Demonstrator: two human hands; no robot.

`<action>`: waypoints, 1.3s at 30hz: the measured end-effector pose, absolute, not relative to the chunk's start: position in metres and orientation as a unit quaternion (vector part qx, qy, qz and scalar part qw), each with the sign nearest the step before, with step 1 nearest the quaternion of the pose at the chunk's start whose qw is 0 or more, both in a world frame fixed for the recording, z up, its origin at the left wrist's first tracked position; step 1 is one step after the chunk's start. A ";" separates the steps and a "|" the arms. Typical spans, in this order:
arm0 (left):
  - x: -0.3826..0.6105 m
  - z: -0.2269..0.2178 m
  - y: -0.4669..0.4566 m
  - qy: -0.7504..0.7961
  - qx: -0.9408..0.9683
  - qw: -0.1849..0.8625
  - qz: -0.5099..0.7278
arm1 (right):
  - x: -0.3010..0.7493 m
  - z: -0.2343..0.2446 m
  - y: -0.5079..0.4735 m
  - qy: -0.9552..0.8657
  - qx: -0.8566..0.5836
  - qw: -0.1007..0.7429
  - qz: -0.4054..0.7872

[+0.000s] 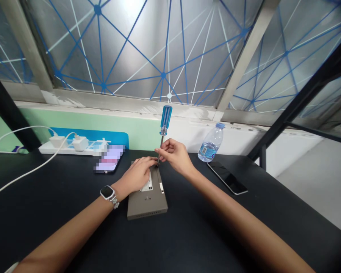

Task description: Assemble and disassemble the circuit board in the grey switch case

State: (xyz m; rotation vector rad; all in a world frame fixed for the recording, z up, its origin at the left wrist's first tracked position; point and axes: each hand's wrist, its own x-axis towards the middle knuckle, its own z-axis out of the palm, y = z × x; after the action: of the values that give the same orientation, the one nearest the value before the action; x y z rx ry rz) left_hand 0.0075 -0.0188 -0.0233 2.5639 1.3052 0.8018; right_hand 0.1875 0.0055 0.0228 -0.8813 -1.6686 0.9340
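A flat grey-brown rectangular device [147,207] lies on the black table, with a white label on top and a row of small holes along its near edge. Across its far part rests my left hand [139,172], fingers stretched out and their tips close to the screwdriver's lower end. My right hand [173,153] pinches the metal shaft of a screwdriver [166,119] with a clear blue handle. The screwdriver stands nearly upright, its tip down at the device's far right part. Whether the tip sits on a screw is too small to tell.
Back left, a white power strip [71,148] holds chargers with white cables. A lit phone [110,159] lies beside it. On the right are a water bottle [211,144] and a dark-screened phone [227,177]. Black frame bars [290,94] flank the table [187,235]; a wall and windows stand behind.
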 end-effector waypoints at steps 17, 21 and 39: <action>0.008 -0.025 -0.019 0.442 0.854 0.069 0.267 | 0.185 0.021 0.008 -0.655 -0.332 0.497 0.461; 0.008 -0.024 -0.019 0.437 0.856 0.075 0.268 | 0.188 0.022 0.008 -0.673 -0.324 0.482 0.457; 0.008 -0.023 -0.020 0.433 0.856 0.069 0.273 | 0.188 0.024 0.008 -0.682 -0.317 0.460 0.472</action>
State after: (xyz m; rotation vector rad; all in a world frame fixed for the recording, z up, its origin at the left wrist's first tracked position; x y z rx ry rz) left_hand 0.0085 -0.0199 -0.0233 2.5785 1.3054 0.8206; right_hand 0.1884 0.0078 0.0236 -0.7797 -1.6787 1.1618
